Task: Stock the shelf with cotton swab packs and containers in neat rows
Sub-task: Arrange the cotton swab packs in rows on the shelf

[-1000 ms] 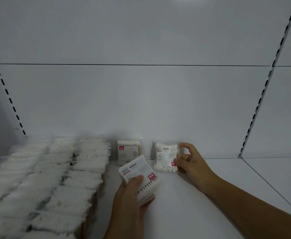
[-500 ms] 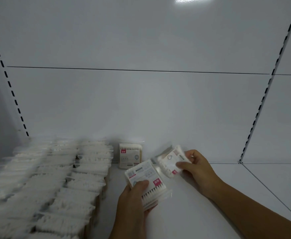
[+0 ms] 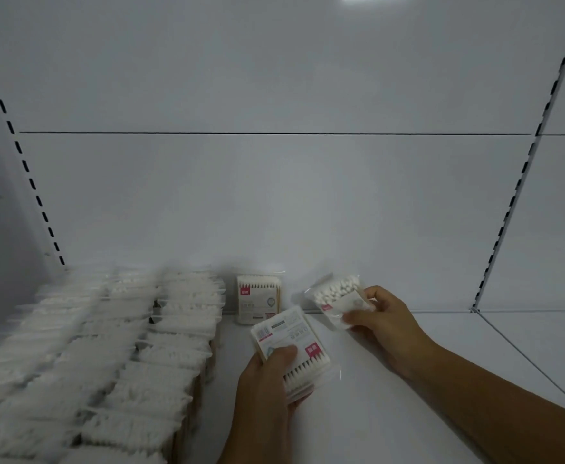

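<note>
Shelf (image 3: 408,413): flat white sheet, smooth and glossy; back panel (image 3: 274,195) has the same finish, with slotted uprights (image 3: 508,209) at either side. Rows (image 3: 107,346) of packs fill the shelf's left part from back edge to front edge, standing on edge and close together; blurred, but clear film, fluffy white tips on top and tan sticks at the side can be made out. Judgement: left part is stocked, a new row is only just begun, middle and right part remain to be filled, so most of the job is ahead. Left hand (image 3: 267,396) is over the shelf's middle, just right of the rows, thumb on top and fingers curled beneath, gripping a small stack (image 3: 291,346) of flat rectangular packs: printed label, pink square, pointed white tips in a line. Right hand (image 3: 385,319), near the back edge, pinches a tilted pack (image 3: 336,301) by its lower side, rounded cotton heads bunched toward the panel; cannot tell whether it touches the shelf. Lone pack (image 3: 258,298) stands upright at the back edge, against the panel, just right of the rows
</note>
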Action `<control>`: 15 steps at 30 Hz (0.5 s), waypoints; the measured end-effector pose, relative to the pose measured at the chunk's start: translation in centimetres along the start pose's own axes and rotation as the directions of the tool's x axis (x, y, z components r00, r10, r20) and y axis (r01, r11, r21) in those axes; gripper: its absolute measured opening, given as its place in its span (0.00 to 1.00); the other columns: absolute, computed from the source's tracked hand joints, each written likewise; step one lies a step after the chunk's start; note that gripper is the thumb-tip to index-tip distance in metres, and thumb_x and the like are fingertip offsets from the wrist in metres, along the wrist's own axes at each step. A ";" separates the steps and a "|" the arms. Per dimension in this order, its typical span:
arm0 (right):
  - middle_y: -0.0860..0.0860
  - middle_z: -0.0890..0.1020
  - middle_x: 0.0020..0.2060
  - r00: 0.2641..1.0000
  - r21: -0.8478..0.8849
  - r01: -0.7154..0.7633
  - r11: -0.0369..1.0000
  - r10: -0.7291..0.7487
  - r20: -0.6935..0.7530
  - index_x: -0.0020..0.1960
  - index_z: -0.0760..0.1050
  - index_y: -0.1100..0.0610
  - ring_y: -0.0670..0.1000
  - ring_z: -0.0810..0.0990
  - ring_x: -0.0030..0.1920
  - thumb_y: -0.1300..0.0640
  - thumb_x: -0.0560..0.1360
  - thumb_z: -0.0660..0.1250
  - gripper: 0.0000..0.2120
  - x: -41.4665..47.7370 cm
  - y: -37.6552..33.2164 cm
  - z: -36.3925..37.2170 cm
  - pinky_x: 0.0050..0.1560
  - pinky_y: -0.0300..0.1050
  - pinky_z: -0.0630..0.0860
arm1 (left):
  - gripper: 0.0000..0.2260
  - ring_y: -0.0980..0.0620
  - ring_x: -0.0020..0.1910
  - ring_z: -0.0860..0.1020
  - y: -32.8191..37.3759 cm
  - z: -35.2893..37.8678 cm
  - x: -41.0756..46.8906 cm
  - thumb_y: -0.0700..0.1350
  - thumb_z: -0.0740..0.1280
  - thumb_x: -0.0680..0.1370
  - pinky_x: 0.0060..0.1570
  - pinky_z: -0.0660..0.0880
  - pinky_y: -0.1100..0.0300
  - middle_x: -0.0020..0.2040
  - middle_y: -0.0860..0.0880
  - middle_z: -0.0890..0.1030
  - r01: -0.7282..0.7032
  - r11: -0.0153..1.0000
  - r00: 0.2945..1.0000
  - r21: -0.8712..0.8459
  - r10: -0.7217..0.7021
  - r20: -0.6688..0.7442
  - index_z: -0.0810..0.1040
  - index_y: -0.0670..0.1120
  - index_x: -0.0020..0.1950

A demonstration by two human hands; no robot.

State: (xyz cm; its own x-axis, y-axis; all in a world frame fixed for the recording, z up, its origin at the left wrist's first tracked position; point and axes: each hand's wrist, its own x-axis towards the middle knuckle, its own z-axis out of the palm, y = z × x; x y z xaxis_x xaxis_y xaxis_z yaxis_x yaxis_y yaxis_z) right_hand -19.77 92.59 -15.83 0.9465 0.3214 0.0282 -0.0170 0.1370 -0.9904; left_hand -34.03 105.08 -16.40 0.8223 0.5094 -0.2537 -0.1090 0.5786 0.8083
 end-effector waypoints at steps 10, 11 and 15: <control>0.50 0.84 0.40 0.978 -0.783 0.168 0.599 -0.198 0.058 0.45 0.82 0.54 0.51 0.83 0.39 0.42 0.70 0.71 0.15 1.4 1.3 3.9 0.41 0.54 0.81 | 0.08 0.51 0.33 0.83 0.3 0.1 -0.5 0.37 0.67 0.75 0.27 0.75 0.60 0.38 0.45 0.85 -0.002 0.997 1.000 0.073 0.002 0.006 0.81 0.47 0.51; 0.50 0.84 0.40 0.979 -0.809 0.177 0.561 -0.186 0.085 0.46 0.82 0.54 0.50 0.83 0.40 0.40 0.70 0.70 0.17 1.4 1.4 3.8 0.42 0.54 0.81 | 0.08 0.51 0.31 0.82 0.3 0.2 -0.6 0.36 0.66 0.75 0.26 0.75 0.60 0.37 0.46 0.85 -0.001 0.997 1.000 0.073 0.001 0.007 0.81 0.47 0.50; 0.49 0.83 0.45 0.972 -0.824 0.158 0.544 -0.234 0.032 0.51 0.80 0.54 0.48 0.80 0.45 0.38 0.73 0.66 0.20 1.4 0.4 2.7 0.49 0.46 0.77 | 0.09 0.54 0.30 0.82 0.3 0.3 -0.8 0.35 0.69 0.72 0.27 0.75 0.62 0.36 0.48 0.85 -0.030 0.993 0.998 0.114 0.022 0.066 0.80 0.46 0.50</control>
State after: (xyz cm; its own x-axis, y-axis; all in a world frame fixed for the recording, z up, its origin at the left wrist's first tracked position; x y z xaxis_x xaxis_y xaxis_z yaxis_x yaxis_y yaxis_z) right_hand -19.33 95.59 -15.80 0.9133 0.3107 0.2633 0.4061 -0.6467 -0.6456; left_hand -34.58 104.59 -15.81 0.8548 0.4789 -0.1999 -0.0688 0.4865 0.8709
